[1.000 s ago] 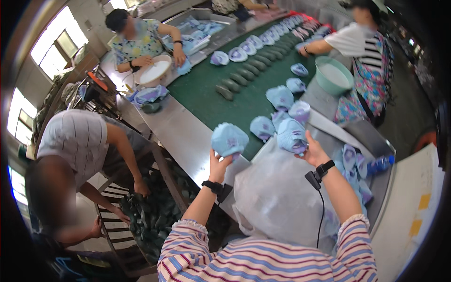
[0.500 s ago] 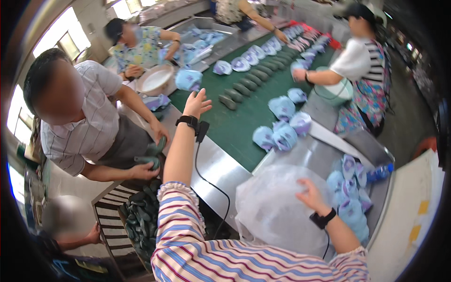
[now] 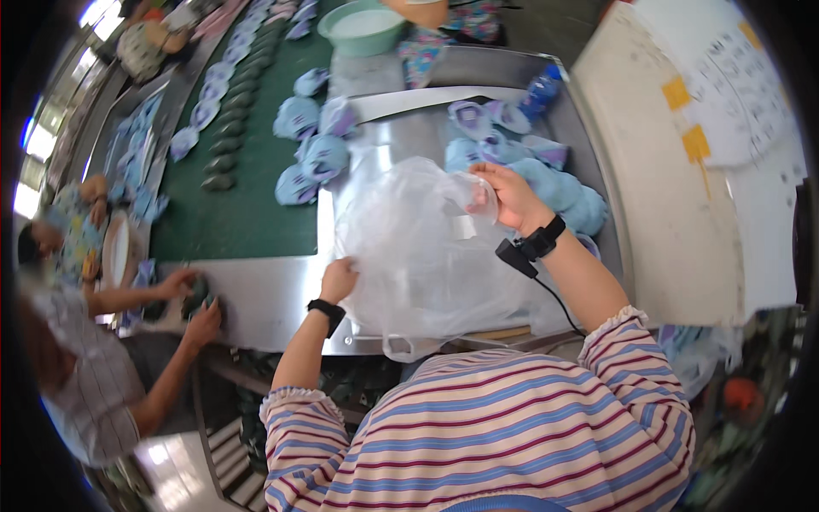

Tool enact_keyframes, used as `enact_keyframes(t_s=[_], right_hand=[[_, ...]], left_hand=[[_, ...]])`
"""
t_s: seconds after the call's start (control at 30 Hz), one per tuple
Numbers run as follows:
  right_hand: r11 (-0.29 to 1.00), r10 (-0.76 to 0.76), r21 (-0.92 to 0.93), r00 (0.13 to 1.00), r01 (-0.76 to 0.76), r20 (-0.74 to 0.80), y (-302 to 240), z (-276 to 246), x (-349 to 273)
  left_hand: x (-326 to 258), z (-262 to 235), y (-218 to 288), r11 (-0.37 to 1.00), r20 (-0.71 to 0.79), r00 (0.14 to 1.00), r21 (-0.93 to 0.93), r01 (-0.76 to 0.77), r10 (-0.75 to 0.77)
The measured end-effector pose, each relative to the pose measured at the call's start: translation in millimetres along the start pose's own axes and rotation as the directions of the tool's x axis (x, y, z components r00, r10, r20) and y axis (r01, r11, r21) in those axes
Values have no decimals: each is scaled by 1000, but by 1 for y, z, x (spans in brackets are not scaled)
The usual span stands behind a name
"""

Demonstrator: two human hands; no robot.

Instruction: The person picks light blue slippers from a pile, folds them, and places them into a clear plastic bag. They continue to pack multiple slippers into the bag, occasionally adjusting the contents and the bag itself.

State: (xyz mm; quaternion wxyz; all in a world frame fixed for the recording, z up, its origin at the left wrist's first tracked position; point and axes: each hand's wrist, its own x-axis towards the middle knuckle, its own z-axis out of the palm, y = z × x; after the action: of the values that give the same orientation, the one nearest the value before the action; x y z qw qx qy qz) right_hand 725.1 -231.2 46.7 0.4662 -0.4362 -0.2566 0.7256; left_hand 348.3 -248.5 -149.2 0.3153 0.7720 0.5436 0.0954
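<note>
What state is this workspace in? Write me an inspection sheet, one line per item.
Surface: steel worktop bordering a green work surface.
Work items: crumpled translucent plastic bag on the steel; light-blue shoe uppers clustered beyond its left side, more piled at right; dark green shoe lasts in a row.
Clutter: blue bottle beside the right-hand pile.
Hands: right hand grips the bag's upper right; left hand meets its left edge, grip unclear.
Cables: black cable from the right wrist, far end hidden.
Surroundings: co-worker at left; pale board at right.
</note>
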Motion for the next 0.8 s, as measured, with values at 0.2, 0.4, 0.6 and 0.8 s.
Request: enact_keyframes(t_s=[0.2,0.4,0.6,0.8], right_hand=[[902,-183,380,979,205,-94,-29,-31,-102],[796,-455,170,760,581,-464,-13,-44,-191],[158,-843,-908,532,388,81,41,-81,-286],[381,-918,-903,196,196,-345,75,-177,-485]], left_hand=[[23,-65,92,815,-17,999,-578,-44,42],[0,-45,137,545,-398,910,-741,-392,114],[-85,12,177,997,-290,954,17,-78,80],[-65,-55,239,946,-316,949,-308,-100,-3]])
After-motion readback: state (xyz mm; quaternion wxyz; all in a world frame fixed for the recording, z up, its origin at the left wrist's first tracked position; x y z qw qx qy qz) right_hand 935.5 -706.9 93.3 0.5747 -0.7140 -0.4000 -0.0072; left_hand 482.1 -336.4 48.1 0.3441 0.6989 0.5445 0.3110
